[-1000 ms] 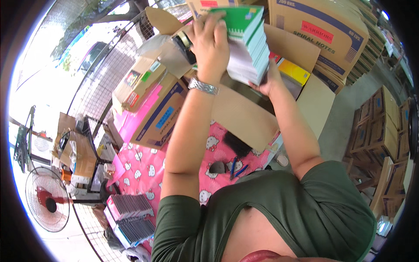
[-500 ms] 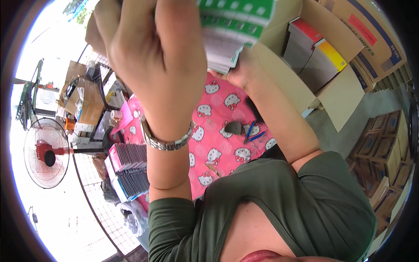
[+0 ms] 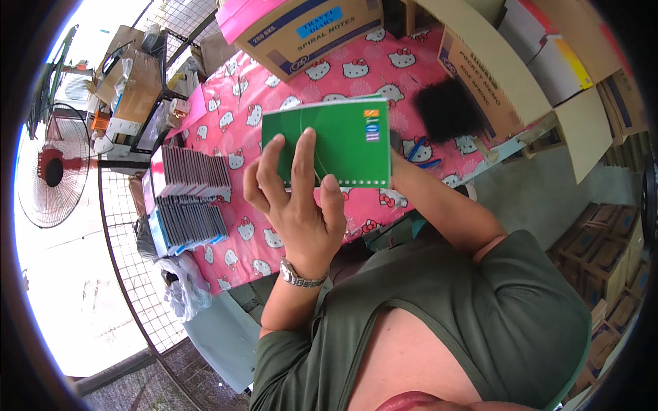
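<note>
A stack of green-covered notebook sheets [image 3: 356, 147], with a row of punched holes along its near edge, is raised above the pink table in front of me. My left hand [image 3: 298, 205], a metal watch on its wrist, has its fingers spread over the cover and its thumb by the holed edge. My right hand [image 3: 395, 168] supports the stack from its right side; most of its fingers are hidden behind it. Just right of the stack, blue-handled pliers [image 3: 419, 151] lie on the patterned tablecloth [image 3: 236, 120].
Rows of pink [image 3: 192, 171] and blue notebooks [image 3: 192, 226] stand at the table's left. A carton [image 3: 312, 38] sits at the back, with another carton [image 3: 480, 89] at the right beside a black patch [image 3: 449, 113]. A fan [image 3: 53, 168] stands far left; stacked boxes [image 3: 596, 240] are right.
The green stack has come down and turned, its cover now facing me. My left hand has moved down from near my view onto the cover. The view has shifted, showing the cartons at the back.
</note>
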Demonstrator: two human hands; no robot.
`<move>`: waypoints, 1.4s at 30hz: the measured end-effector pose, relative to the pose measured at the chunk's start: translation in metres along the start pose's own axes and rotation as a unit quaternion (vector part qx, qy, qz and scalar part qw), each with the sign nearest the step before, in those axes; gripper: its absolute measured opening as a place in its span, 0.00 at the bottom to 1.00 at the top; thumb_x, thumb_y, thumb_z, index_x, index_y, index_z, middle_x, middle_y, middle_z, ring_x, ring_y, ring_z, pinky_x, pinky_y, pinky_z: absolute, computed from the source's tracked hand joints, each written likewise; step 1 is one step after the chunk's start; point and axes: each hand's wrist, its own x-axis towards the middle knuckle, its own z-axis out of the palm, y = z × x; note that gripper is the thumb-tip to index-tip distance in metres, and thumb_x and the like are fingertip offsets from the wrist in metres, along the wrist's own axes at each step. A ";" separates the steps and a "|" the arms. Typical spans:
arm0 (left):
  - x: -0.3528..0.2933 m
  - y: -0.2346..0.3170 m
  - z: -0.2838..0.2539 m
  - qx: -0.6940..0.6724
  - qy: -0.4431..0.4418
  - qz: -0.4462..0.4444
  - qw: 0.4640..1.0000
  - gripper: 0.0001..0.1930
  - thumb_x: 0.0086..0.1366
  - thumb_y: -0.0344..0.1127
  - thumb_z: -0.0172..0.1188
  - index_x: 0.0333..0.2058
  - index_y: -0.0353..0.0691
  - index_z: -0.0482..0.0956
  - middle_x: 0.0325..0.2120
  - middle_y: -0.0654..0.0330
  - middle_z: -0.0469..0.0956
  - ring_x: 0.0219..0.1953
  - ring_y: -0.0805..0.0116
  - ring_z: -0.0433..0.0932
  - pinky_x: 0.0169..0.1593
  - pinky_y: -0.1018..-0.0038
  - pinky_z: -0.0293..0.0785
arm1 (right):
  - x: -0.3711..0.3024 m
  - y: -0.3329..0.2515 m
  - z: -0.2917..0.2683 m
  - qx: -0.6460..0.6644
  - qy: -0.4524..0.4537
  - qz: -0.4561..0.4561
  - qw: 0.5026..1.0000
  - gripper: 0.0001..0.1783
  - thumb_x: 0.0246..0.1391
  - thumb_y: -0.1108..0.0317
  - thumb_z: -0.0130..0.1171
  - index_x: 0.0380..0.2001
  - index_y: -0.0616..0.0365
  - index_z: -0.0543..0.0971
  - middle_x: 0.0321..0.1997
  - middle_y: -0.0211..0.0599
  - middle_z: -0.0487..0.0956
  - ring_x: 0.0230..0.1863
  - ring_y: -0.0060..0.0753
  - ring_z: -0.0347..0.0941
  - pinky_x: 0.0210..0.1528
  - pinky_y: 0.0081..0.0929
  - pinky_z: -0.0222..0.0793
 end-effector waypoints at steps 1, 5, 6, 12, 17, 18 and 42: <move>-0.021 0.000 0.005 -0.006 -0.005 -0.020 1.000 0.24 0.68 0.46 0.48 0.57 0.42 0.76 0.56 0.49 0.68 0.58 0.49 0.60 0.65 0.54 0.51 | 0.002 0.014 -0.018 -0.021 -0.003 0.024 0.999 0.31 0.59 0.35 0.39 0.48 0.43 0.78 0.44 0.32 0.81 0.43 0.32 0.77 0.34 0.38 0.72; -0.094 -0.001 0.029 -0.004 -0.018 -0.079 0.997 0.24 0.69 0.48 0.48 0.59 0.45 0.75 0.58 0.48 0.65 0.59 0.46 0.57 0.65 0.53 0.52 | 0.008 0.056 -0.079 -0.109 0.005 0.091 0.990 0.32 0.57 0.33 0.39 0.45 0.42 0.80 0.41 0.31 0.81 0.41 0.32 0.76 0.33 0.39 0.70; -0.108 -0.001 0.040 0.002 -0.007 -0.085 0.996 0.24 0.69 0.48 0.47 0.59 0.44 0.74 0.58 0.49 0.66 0.59 0.47 0.58 0.65 0.53 0.50 | 0.011 0.060 -0.090 -0.135 0.015 0.097 0.986 0.32 0.56 0.32 0.39 0.44 0.42 0.80 0.40 0.31 0.81 0.40 0.32 0.76 0.33 0.39 0.69; -0.125 0.002 0.047 0.023 0.031 -0.059 0.997 0.23 0.71 0.46 0.50 0.60 0.46 0.72 0.55 0.48 0.68 0.58 0.46 0.60 0.65 0.53 0.52 | 0.002 0.057 -0.086 -0.288 0.100 0.119 0.945 0.37 0.52 0.27 0.40 0.47 0.43 0.79 0.47 0.35 0.80 0.48 0.39 0.72 0.37 0.46 0.70; -0.114 -0.006 0.048 0.069 0.031 -0.049 0.996 0.24 0.69 0.52 0.54 0.58 0.49 0.73 0.53 0.53 0.69 0.56 0.48 0.64 0.55 0.53 0.65 | -0.015 0.039 -0.081 -0.483 0.207 0.029 0.850 0.41 0.55 0.30 0.47 0.56 0.53 0.77 0.54 0.44 0.78 0.58 0.52 0.72 0.47 0.57 0.74; -0.109 0.006 0.048 0.075 0.020 -0.038 0.996 0.23 0.69 0.53 0.54 0.58 0.50 0.73 0.52 0.54 0.70 0.56 0.49 0.64 0.55 0.53 0.65 | -0.016 0.015 -0.091 -0.549 0.255 -0.004 0.796 0.35 0.57 0.35 0.51 0.52 0.54 0.79 0.49 0.44 0.80 0.51 0.48 0.76 0.44 0.50 0.76; -0.058 -0.027 0.014 -0.070 -0.180 0.184 0.964 0.16 0.57 0.35 0.64 0.46 0.43 0.80 0.43 0.59 0.78 0.48 0.58 0.77 0.52 0.63 0.75 | 0.002 -0.058 -0.173 -0.776 0.500 -0.239 0.301 0.11 0.58 0.65 0.52 0.40 0.56 0.80 0.46 0.46 0.78 0.47 0.48 0.77 0.49 0.42 0.75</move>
